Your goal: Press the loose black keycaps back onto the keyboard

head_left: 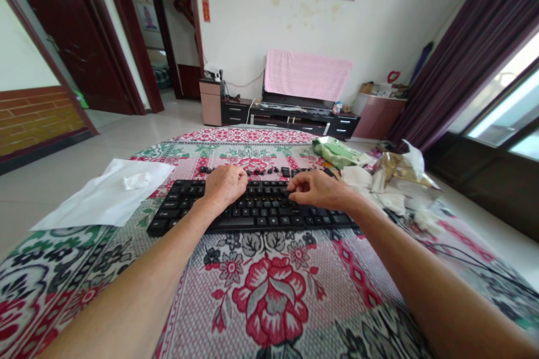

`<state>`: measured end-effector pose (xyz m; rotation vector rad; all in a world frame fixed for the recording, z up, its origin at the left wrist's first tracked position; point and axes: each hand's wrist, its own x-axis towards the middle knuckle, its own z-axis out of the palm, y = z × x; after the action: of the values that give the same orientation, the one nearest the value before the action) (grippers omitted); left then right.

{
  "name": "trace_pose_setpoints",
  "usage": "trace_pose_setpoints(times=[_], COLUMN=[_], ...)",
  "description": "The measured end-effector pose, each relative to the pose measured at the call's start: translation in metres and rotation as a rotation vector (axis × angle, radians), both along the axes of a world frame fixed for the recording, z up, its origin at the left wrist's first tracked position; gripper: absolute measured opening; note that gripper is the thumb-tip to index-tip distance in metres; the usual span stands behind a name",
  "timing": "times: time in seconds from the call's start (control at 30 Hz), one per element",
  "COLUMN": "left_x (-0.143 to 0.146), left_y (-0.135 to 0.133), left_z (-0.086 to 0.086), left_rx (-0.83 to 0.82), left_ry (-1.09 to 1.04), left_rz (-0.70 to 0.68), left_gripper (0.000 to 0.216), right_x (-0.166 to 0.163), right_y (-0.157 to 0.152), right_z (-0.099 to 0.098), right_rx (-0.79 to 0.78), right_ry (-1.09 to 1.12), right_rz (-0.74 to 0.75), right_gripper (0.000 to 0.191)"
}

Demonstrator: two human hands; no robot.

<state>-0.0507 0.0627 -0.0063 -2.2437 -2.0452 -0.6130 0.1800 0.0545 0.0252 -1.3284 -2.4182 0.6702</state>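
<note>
A black keyboard (261,213) lies on the flowered tablecloth in front of me. Over its left half, my left hand (225,185) is closed with its fingers curled down, and their tips are hidden behind the hand. Above the right part of the keys, my right hand (314,188) is in a pinch, thumb against fingers; whatever may be between them is too small to make out. Loose black keycaps (285,171) are strewn in a row just behind the keyboard's far edge, close to both hands.
To the left, a white paper sheet (105,193) bears a crumpled white tissue (137,180). At the right are a green wipes packet (337,151), used tissues (393,202), a gold-coloured bag (389,168) and black cables (463,261). The tablecloth (269,297) shows in front.
</note>
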Motion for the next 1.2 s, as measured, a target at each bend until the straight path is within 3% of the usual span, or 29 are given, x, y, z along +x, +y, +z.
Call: trace_pose_setpoints(times=[0.4,0.47,0.6,0.73,0.93,1.2], left_x=[0.003,0.009,0.027,0.041,0.048,0.048], left_y=[-0.002,-0.006,-0.014,-0.019,-0.020,-0.019], left_z=[0.003,0.007,0.011,0.007,-0.001,0.000], left_rx=[0.045,0.090,0.094,0.014,-0.024,-0.140], left_ry=[0.011,-0.029,-0.082,-0.127,-0.162,-0.232], left_rz=[-0.011,-0.091,-0.412,-0.552,-0.486,-0.487], left_gripper=[0.029,0.028,0.023,0.022,0.022,0.021], right_x=[-0.007,-0.007,-0.008,-0.007,-0.006,-0.004], right_y=[0.001,0.002,0.002,0.003,0.003,0.004], right_z=[-0.004,-0.004,-0.004,-0.004,-0.006,-0.009], right_rx=[-0.181,-0.193,-0.204,-0.195,-0.178,-0.194], right_ry=[-0.019,-0.010,0.004,-0.014,-0.014,0.023], right_rz=[0.044,0.037,0.053,0.075,0.066,0.070], right_gripper=[0.022,0.021,0.020,0.019,0.018,0.019])
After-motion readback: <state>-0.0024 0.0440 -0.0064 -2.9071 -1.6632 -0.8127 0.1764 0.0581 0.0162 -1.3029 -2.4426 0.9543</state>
